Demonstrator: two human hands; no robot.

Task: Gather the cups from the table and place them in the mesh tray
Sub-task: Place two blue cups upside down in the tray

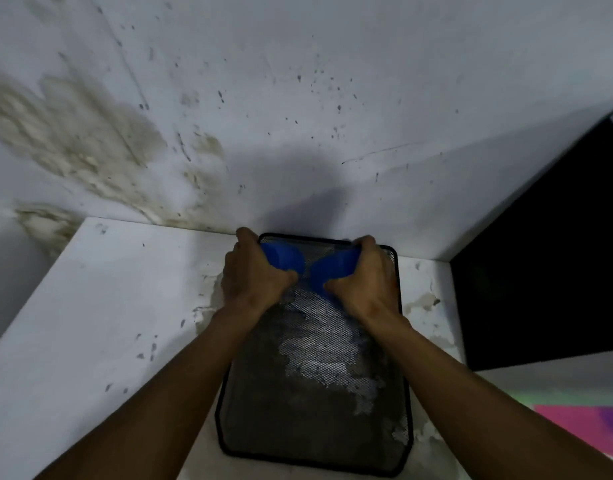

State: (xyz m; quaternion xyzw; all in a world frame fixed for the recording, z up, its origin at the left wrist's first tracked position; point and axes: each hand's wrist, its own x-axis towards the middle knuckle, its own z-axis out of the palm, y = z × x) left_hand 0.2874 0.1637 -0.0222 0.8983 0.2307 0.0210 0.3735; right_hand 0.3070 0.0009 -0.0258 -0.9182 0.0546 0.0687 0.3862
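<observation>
A black mesh tray (308, 410) lies lengthwise on the white table, its far end against the wall. Over that far end I hold two blue cups side by side. My left hand (253, 271) is wrapped around the left blue cup (286, 259). My right hand (362, 273) grips the right blue cup (332, 268). Both cups are largely covered by my fingers, and I cannot tell whether they touch the tray floor. The rest of the tray holds nothing.
The white table (90, 323) has chipped, stained patches around the tray and meets a stained white wall (298, 116) right behind it. A dark opening (540, 254) lies to the right. A pink and purple surface (589, 427) shows at the lower right.
</observation>
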